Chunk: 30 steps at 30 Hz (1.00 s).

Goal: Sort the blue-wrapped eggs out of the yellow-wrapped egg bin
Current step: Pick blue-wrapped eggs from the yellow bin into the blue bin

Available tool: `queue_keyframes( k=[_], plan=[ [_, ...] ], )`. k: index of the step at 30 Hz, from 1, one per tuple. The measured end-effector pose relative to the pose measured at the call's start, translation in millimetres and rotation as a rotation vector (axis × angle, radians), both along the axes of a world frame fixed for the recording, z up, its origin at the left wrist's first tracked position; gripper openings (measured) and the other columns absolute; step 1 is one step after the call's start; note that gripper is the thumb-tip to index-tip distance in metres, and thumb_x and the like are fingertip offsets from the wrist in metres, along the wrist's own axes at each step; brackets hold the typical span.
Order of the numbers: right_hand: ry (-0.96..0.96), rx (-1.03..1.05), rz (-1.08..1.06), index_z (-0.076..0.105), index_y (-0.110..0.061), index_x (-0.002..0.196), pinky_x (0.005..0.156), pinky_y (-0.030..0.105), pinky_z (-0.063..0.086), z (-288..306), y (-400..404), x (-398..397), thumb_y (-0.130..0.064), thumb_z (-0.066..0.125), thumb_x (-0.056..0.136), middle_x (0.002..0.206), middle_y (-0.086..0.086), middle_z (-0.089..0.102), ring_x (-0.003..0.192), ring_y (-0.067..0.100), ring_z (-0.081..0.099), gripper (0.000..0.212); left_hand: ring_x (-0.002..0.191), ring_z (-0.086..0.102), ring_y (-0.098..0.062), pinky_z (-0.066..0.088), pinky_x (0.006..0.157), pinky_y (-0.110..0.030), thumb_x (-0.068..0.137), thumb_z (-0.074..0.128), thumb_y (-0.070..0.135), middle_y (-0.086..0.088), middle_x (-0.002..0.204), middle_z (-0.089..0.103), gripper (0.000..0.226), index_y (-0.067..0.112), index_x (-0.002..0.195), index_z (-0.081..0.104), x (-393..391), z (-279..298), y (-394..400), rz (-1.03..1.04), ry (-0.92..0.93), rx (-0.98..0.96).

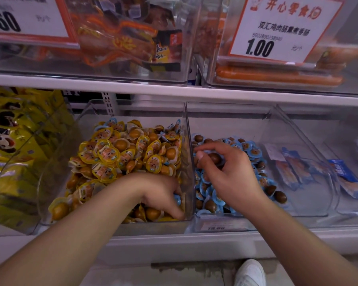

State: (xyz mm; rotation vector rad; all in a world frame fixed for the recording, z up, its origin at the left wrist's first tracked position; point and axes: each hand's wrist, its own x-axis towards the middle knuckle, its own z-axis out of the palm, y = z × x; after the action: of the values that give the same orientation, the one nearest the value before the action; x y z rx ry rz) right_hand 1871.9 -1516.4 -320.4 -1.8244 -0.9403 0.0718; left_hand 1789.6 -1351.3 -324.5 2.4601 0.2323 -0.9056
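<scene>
A clear bin holds a heap of yellow-wrapped eggs, with a few blue-wrapped eggs mixed in at its back. My left hand reaches into the bin's front right corner, fingers curled down around a blue-wrapped egg. To the right stands another clear bin with blue-wrapped eggs. My right hand hovers over that bin and pinches a blue-wrapped egg between thumb and fingers.
Yellow snack bags fill a bin on the left. Blue flat packets lie in bins on the right. A white shelf edge runs above, with sausage bins and price signs. A white shoe shows on the floor.
</scene>
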Motion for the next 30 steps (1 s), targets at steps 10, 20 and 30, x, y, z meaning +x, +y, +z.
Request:
queue_keyframes(
  k=[10, 20, 30],
  plan=[
    [0.002, 0.003, 0.011, 0.071, -0.025, 0.101, 0.043, 0.036, 0.043, 2, 6, 0, -0.026, 0.062, 0.097, 0.064, 0.006, 0.066, 0.048, 0.021, 0.055, 0.010, 0.108, 0.063, -0.012, 0.052, 0.099, -0.037, 0.077, 0.081, 0.041, 0.010, 0.116, 0.069, 0.045, 0.029, 0.118, 0.067, -7, -8, 11, 0.000, -0.048, -0.175],
    [0.018, 0.051, -0.012, 0.071, -0.025, 0.100, 0.050, 0.049, 0.049, 11, 4, 2, -0.022, 0.062, 0.097, 0.068, 0.008, 0.068, 0.054, 0.031, 0.061, 0.009, 0.099, 0.063, -0.005, 0.050, 0.087, -0.022, 0.084, 0.079, 0.028, 0.018, 0.106, 0.067, 0.024, 0.032, 0.107, 0.072, -24, 2, 51, 0.141, -0.403, 0.013],
    [0.005, 0.167, -0.101, 0.070, -0.034, 0.093, 0.046, 0.040, 0.048, 23, 19, -8, -0.025, 0.064, 0.095, 0.068, 0.001, 0.068, 0.053, 0.019, 0.062, 0.011, 0.082, 0.070, -0.005, 0.049, 0.074, -0.010, 0.096, 0.058, 0.024, 0.008, 0.085, 0.076, 0.019, 0.023, 0.112, 0.069, -36, 32, 40, 0.546, -0.800, -0.587]
  ],
)
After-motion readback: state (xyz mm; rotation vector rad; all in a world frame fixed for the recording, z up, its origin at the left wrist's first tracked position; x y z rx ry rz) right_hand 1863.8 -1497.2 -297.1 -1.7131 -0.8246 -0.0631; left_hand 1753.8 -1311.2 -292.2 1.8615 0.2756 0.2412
